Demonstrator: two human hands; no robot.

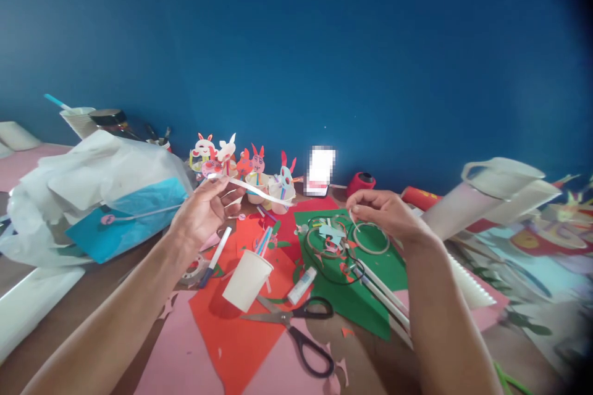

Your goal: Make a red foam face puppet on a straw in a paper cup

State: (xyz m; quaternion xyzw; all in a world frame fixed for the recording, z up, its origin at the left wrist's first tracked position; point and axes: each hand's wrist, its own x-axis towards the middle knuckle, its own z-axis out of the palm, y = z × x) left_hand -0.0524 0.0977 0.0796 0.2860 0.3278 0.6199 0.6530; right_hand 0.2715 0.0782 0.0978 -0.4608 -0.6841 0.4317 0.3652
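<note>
My left hand (208,205) pinches one end of a narrow white strip (262,191) between thumb and forefinger, and the strip's free end reaches toward the middle. On the right, my right hand (377,211) is closed in a pinch on a small pale strip (353,218), above the green paper (365,315). Between the hands and nearer to me, a white paper cup (248,282) leans with straws inside. Scissors (285,318) with black handles lie spread apart on orange paper (231,345). A glue stick (302,286) and a capped marker (215,257) lie around the cup.
Paper animal figures (257,162) stand in cups along the blue wall, beside a lit phone (319,173). A plastic bag (88,179) with blue paper (127,219) fills the left. A white pitcher (477,197) stands at right. Hoops (371,252) lie near my right hand.
</note>
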